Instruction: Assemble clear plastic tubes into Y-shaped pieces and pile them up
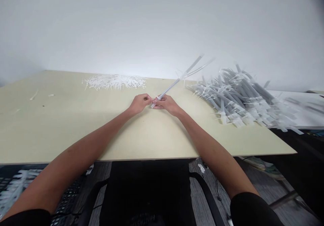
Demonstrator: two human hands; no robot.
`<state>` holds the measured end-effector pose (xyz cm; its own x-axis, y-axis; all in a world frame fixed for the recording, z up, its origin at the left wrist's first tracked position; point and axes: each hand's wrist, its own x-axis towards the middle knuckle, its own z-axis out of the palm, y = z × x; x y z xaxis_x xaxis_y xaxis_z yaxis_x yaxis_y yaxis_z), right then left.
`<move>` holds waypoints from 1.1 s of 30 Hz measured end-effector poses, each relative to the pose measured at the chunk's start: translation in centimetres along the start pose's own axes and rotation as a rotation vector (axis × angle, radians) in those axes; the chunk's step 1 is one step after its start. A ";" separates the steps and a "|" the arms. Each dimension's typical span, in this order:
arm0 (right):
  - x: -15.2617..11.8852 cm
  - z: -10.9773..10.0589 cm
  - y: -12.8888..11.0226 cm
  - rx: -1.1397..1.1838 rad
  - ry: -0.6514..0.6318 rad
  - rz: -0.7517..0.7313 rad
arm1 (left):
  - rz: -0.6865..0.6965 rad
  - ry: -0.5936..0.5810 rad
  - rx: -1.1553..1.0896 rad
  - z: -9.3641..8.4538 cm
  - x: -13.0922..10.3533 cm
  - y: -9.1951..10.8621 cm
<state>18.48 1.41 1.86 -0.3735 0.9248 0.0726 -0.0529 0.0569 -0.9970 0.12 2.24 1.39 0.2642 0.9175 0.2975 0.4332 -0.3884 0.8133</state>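
1. Writing: Light lettering is printed on the black shirt (149, 192) of the seated person. The characters "FANTAS" can be made out; the remainder is unclear.
2. Count, held item: One translucent tube assembly (170, 86), forking into two branches at its far end. Those branches are blurred.
3. Count, stock: One heap of similar tubes (243, 91) and one heap of thin white strips (115, 81). Pieces within each heap overlap too closely to count.
4. Count, strays: Two loose pale pieces, one long (34, 95) and one short (51, 95), lie toward the left edge of the table (63, 131).
5. Left hand (140, 102): Fingertips pinched together at the near end of the tube assembly.
6. Right hand (167, 104): Fingers closed around the same assembly, just beside the left fingertips.
7. Position of assembly: Its near end sits between both hands, over the table's middle; its length slants up and away, toward the far edge.
8. Heap positions: Strips lie along the far edge, left of the hands; tubes lie at the right edge.
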 end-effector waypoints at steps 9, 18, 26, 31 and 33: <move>0.2 0.3 0.1 -0.044 0.096 -0.017 | 0.248 0.090 0.222 0.3 -0.7 0.7; -0.4 0.1 -0.4 -0.031 0.070 -0.045 | 0.010 0.040 -0.087 0.3 -0.5 0.8; -0.7 0.4 -0.5 -0.094 -0.028 0.051 | 0.035 -0.029 -0.035 -0.5 -0.2 1.0; -0.7 0.5 -0.8 -0.158 -0.020 0.049 | 0.122 0.041 0.061 0.1 -0.6 1.2; -0.4 0.3 -0.5 -0.199 0.011 0.048 | 0.202 0.072 0.124 0.3 -0.8 1.5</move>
<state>18.35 0.86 2.34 -0.3613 0.9321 0.0260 0.1493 0.0854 -0.9851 0.76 0.90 2.22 0.2956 0.8221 0.4865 0.4817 -0.5681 0.6672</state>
